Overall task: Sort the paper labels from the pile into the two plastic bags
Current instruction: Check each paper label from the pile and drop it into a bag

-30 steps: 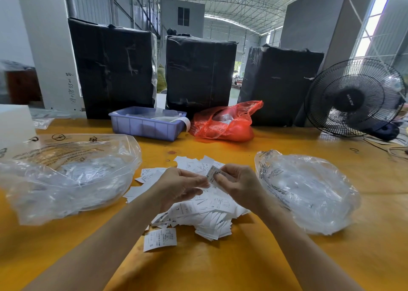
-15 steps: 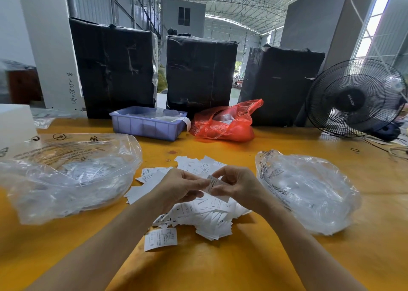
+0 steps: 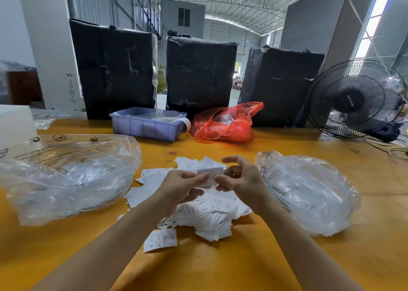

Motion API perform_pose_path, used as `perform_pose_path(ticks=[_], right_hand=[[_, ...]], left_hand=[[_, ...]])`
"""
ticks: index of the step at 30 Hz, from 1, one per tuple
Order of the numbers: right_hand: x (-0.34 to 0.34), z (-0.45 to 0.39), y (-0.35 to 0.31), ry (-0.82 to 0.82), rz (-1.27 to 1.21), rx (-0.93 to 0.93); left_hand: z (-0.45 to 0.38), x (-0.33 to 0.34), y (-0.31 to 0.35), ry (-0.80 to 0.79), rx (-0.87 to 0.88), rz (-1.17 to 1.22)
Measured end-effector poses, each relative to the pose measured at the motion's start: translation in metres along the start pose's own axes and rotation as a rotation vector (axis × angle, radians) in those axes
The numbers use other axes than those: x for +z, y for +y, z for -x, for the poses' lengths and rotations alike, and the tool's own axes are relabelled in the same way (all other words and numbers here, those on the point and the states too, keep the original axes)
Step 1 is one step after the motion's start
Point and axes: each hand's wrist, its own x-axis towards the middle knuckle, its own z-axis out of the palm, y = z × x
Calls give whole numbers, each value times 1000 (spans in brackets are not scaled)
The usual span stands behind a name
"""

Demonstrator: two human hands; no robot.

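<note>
A pile of white paper labels [image 3: 205, 215] lies on the yellow table, with one loose label [image 3: 160, 240] at its near edge. Above the pile I hold a single label [image 3: 210, 175] between both hands. My left hand [image 3: 183, 186] pinches its left edge. My right hand [image 3: 240, 180] pinches its right edge, with the other fingers spread upward. A clear plastic bag [image 3: 66, 173] with labels inside sits left of the pile. A second clear plastic bag [image 3: 309, 191] sits to the right.
A blue plastic tray [image 3: 148, 126] and a red plastic bag [image 3: 225, 125] stand behind the pile. Three black wrapped boxes [image 3: 201, 74] line the table's far side. A black fan [image 3: 355, 101] stands at the far right, with cables beside it.
The label has passed from my right fingers alone to a pinch by both hands. My right hand's fingers have spread and risen slightly.
</note>
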Motion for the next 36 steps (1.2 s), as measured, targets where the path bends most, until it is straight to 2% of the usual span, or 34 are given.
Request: perform_pose_path(ticks=[2,8,19,24,36], right_hand=[[1,0,1,39,-27,-16],[7,1,4,29,135,-90],[14,2,3,-55,96,-6],[18,6,1,-169,-31,101],[21,8,-6,-165,-107,127]], left_hand=[[0,-1,1,-5,-2,-1],[2,0,0,19,71,-26],[1,2,-2,25,85,-2],[-1,4,-2,139,56,113],[-4,8,-1,211,-58,357]])
